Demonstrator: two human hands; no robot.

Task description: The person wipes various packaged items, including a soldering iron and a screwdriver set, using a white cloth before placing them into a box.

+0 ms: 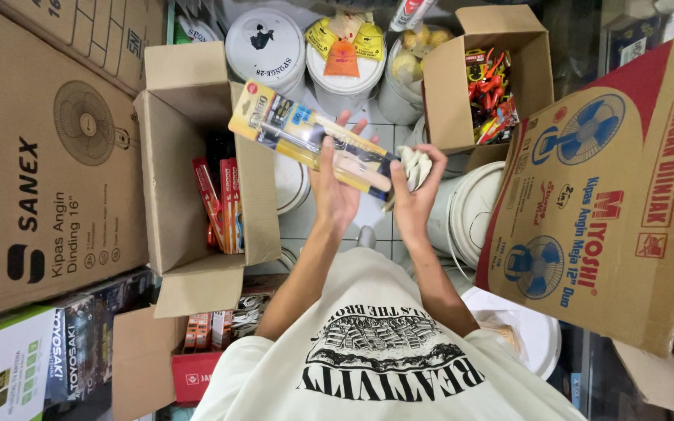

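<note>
1. The left hand (335, 183) sits just left of the frame's centre, palm up under a long yellow blister pack (311, 139) holding a tool. Its grip is closed on the pack, thumb over the top and fingers showing past the far edge.
2. The pack's long axis runs diagonally, from upper left above the open cardboard box (189, 156) down to the right, ending between the two hands.
3. The right hand (413, 187), just right of centre, has its grip closed on a crumpled pale cloth (415, 165), which touches the pack's lower right end.
4. The left hand carries the pack; the right meets only its near tip.
5. White lidded buckets (265, 47) stand at the top, and a smaller box of red and yellow items (491, 86) at upper right.
</note>
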